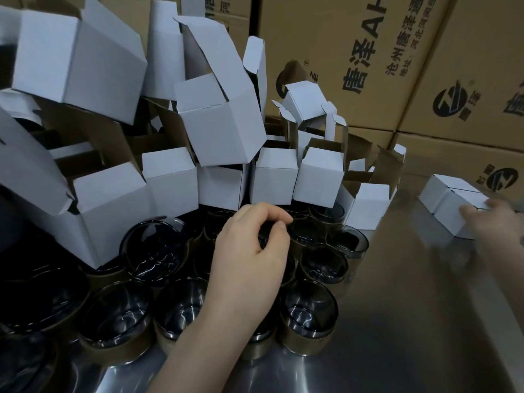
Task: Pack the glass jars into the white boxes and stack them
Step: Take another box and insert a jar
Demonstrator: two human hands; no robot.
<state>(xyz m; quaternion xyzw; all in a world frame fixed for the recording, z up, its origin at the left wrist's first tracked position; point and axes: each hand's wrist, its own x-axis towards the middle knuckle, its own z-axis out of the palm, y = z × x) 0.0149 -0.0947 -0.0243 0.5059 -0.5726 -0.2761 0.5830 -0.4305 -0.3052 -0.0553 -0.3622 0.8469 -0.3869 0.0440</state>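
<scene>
Nearest me, my left hand (249, 251) pinches the rim of a glass jar (307, 235) in the cluster, presumably to lift it, while my blurred right hand (493, 219), grip unclear, touches a closed white box (450, 205).

— Glass jars (310, 310) gleaming here: dark, smoky glass, glossy, with highlights on the rims.
— And the white boxes (224, 129) are matt card, raw brown inside the flaps.
— The table (411, 307) is brushed metal with a soft sheen.
— Behind, cartons (354, 52) in dull brown board, black print.
</scene>
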